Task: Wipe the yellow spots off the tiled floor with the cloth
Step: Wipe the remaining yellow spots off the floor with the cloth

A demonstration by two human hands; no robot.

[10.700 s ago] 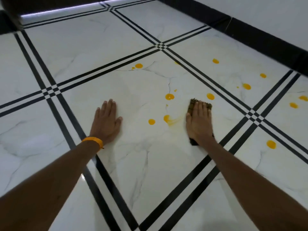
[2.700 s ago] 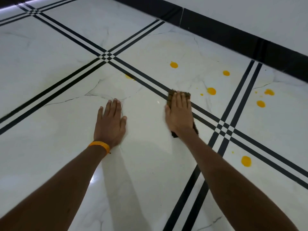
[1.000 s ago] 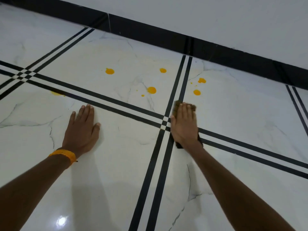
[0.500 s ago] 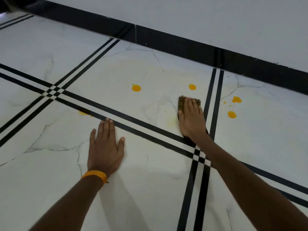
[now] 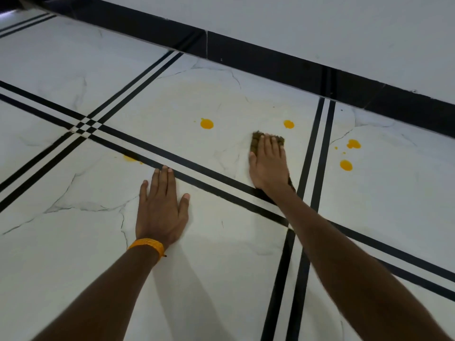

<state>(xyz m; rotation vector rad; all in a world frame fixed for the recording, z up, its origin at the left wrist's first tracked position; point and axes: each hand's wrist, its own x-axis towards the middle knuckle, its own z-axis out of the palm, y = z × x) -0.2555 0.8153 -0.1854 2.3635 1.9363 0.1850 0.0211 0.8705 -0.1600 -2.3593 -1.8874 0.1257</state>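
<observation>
The right hand (image 5: 269,166) lies flat on the cloth (image 5: 255,142), with the fingers straight and close together. It presses the cloth on the floor (image 5: 221,254). Only the far edge of the cloth shows beyond the fingertips, and a thin strip shows beside the wrist.

One spot (image 5: 288,124) is just beyond this far edge, and a second spot (image 5: 206,124) is farther to the left on the same tile. A double black stripe (image 5: 315,153) runs just right of the hand. Across it are two more spots (image 5: 353,144) (image 5: 346,165), near each other.

From the cloth to the black baseboard (image 5: 270,60) the tile is open.

The left hand (image 5: 161,207) is flat on the nearer tile, with the fingers together and the thumb apart. Its fingertips touch another double stripe (image 5: 197,168). A yellow smear (image 5: 130,158) sits at this stripe, left of the fingertips. The wrist has an orange band (image 5: 147,244).
</observation>
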